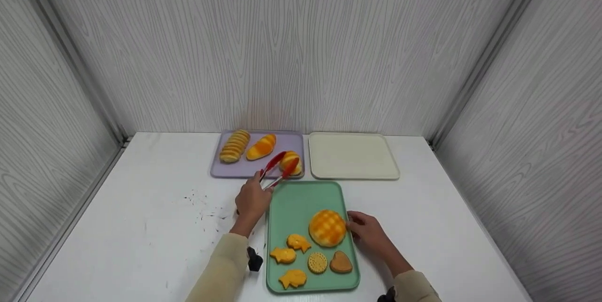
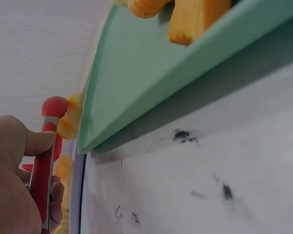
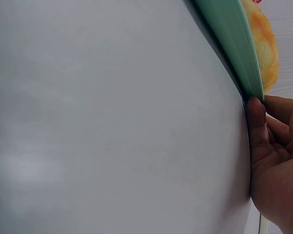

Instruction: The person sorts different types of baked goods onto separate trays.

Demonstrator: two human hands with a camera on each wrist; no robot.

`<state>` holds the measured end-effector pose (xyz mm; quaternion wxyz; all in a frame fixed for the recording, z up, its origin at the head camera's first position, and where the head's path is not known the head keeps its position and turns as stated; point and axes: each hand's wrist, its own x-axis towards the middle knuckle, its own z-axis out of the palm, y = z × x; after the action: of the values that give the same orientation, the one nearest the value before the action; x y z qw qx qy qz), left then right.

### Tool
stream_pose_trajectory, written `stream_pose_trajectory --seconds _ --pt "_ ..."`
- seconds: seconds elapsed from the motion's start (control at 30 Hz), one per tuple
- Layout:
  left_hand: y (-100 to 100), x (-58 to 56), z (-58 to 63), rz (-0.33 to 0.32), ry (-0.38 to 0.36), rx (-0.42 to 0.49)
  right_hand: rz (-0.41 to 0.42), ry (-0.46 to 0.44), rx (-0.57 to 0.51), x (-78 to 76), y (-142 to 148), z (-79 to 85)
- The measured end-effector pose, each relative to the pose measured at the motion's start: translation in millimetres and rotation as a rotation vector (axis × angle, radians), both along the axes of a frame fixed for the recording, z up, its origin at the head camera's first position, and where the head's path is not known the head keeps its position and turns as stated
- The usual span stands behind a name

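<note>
In my left hand [image 1: 254,198] I grip a pair of red and metal tongs [image 2: 44,175]. Their red tips stand on either side of a striped round bun [image 1: 289,161] at the right end of the lilac tray [image 1: 254,170]. A long ridged bread roll [image 1: 234,146] and a curved orange-topped bread [image 1: 261,147] lie to its left. My right hand [image 1: 369,234] pinches the right rim of the green tray [image 3: 234,44] between thumb and fingers. A large round crosshatched bun [image 1: 328,228] lies on that tray beside my right fingertips.
Several small snacks occupy the green tray's near part: fish-shaped ones [image 1: 293,278], a round dotted biscuit [image 1: 317,262] and a heart-shaped biscuit [image 1: 341,262]. Right of the lilac tray stands a cream tray [image 1: 352,156]. Dark marks [image 1: 196,203] spot the white table; grey panels [image 1: 263,48] enclose it.
</note>
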<state>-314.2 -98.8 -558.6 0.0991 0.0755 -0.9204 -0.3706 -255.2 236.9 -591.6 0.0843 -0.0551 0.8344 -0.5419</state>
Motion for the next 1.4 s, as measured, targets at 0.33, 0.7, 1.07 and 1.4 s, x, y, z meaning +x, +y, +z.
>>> stream_pose_trajectory --seconds 0.33,0.7,1.07,1.4 --pt "6.1 -19.8 -5.2 0.023 -0.020 -0.017 -0.002 0.007 0.016 0.6 0.3 -0.5" --pt "9.7 -44.3 -2.9 0.002 -0.029 -0.010 0.002 0.003 0.005 0.1 -0.6 -2.1" --pt "20.4 -65.5 10.7 -0.002 -0.098 -0.005 -0.018 0.002 0.004 -2.8 -0.1 -3.5" --pt "27.1 -79.0 17.8 0.017 -0.066 -0.049 0.008 -0.001 0.001 -2.0 2.7 -3.4"
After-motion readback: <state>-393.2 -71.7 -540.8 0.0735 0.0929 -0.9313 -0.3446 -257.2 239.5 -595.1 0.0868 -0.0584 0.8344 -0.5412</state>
